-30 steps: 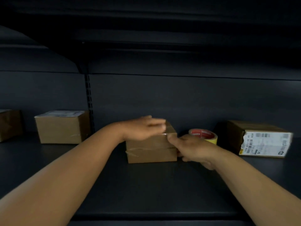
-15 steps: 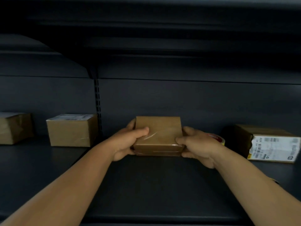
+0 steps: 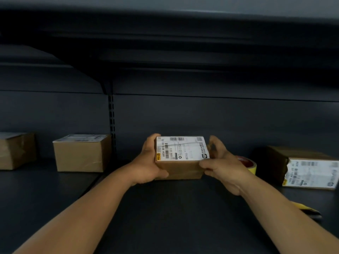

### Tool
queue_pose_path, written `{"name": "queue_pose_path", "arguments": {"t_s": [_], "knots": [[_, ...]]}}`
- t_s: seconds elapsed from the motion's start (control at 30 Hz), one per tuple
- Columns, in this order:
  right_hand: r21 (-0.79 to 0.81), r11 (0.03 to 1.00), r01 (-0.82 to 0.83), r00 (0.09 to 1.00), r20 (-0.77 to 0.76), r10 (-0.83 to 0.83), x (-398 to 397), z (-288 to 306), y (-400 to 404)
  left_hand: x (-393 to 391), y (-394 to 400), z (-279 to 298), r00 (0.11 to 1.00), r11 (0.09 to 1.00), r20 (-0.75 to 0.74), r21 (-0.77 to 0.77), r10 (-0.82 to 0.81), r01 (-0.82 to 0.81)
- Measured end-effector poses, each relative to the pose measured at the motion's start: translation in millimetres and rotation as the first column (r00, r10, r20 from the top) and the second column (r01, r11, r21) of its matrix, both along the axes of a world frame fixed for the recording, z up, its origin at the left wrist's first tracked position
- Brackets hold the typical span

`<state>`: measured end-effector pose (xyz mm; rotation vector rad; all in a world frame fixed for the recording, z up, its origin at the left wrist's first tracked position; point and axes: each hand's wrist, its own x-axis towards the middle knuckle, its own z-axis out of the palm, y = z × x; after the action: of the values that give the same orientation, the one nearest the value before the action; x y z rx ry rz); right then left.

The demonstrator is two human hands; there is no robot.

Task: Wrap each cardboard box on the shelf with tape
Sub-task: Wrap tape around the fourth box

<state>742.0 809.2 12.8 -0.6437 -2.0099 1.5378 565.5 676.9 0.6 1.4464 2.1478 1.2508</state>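
Nearest us the dark shelf (image 3: 165,217) lies bare and open between our forearms, with a yellow scrap (image 3: 304,209) by its right edge. Our left hand (image 3: 148,162) and right hand (image 3: 222,165) grip the held box (image 3: 181,158) by its sides, white label up, tilted toward us. Just behind the right hand sits one tape roll (image 3: 247,163). We count four boxes: a labelled box (image 3: 308,167) right, a plain box (image 3: 80,153) left, an edge box (image 3: 16,151) partly cut off.
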Motion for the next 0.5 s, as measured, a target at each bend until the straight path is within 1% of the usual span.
{"name": "queue_pose_path", "arguments": {"t_s": [0.07, 0.1, 0.2, 0.23, 0.33, 0.4, 0.5], "knots": [[0.006, 1.000, -0.012, 0.999, -0.046, 0.013, 0, 1, -1, -2, 2, 1, 1.000, 1.000, 0.002, -0.004, -0.003, 0.003], [0.045, 0.999, -0.006, 0.999, -0.037, 0.008, 0, 0, -2, -3, 2, 1, 1.000, 1.000, 0.003, -0.006, -0.007, 0.007], [0.219, 0.976, 0.005, 0.996, 0.090, -0.025, -3, -2, -5, -4, 6, 1, 1.000, 1.000, -0.025, -0.017, -0.010, 0.010], [0.236, 0.972, 0.005, 0.993, 0.112, -0.033, -4, -3, -6, -5, 6, 0, 1.000, 1.000, -0.026, -0.022, -0.011, 0.011], [0.177, 0.984, -0.003, 0.994, 0.109, -0.016, -8, -6, -3, -11, 7, 0, 1.000, 0.999, 0.020, -0.043, -0.006, 0.007], [0.151, 0.988, -0.005, 0.991, 0.135, -0.016, -10, -6, -4, -15, 8, 3, 0.998, 0.998, 0.064, -0.067, 0.003, 0.002], [0.152, 0.988, 0.042, 0.981, 0.179, -0.069, -18, -4, -4, -20, 12, 6, 0.995, 0.992, 0.091, -0.124, 0.027, -0.016]]}}
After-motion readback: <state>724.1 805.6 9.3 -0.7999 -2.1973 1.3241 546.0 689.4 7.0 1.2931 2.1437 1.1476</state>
